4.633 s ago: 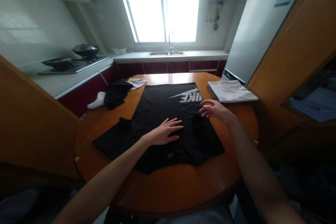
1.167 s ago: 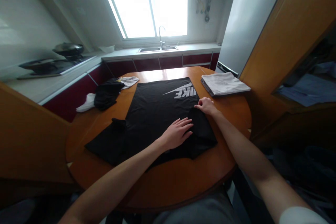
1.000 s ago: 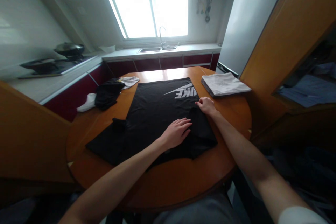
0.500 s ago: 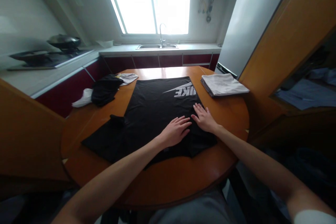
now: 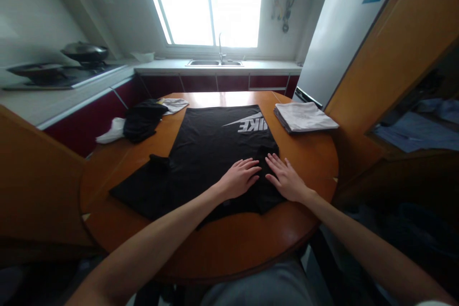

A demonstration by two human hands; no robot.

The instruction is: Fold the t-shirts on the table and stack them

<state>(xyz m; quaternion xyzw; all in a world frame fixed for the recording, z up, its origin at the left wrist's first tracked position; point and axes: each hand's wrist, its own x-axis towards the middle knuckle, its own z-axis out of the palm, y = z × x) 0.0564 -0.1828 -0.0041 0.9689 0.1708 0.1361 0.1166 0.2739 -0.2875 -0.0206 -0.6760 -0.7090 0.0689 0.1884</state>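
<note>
A black T-shirt [image 5: 208, 143] with a pale NIKE print lies spread on the wooden table, the lettering upside down from where I sit. My left hand [image 5: 238, 179] rests flat on the shirt, fingers stretched toward the right. Just beside it, my right hand [image 5: 287, 179] lies with fingers spread on the shirt's right edge, near the sleeve. Neither hand grips the cloth. The sleeve on the left sticks out toward the table's left side, its hem slightly raised.
On the right of the round table [image 5: 229, 253] sits a folded stack of grey-white cloth [image 5: 304, 117]. A crumpled black garment [image 5: 145, 122] and white cloth pieces [image 5: 112, 131] lie at the left. Behind are a sink [image 5: 215, 63], a stove [image 5: 68, 76] and a fridge [image 5: 337, 28].
My right hand has slid a little toward me and to the right along the shirt's edge, where the sleeve now lies folded in. My left hand has stayed almost still.
</note>
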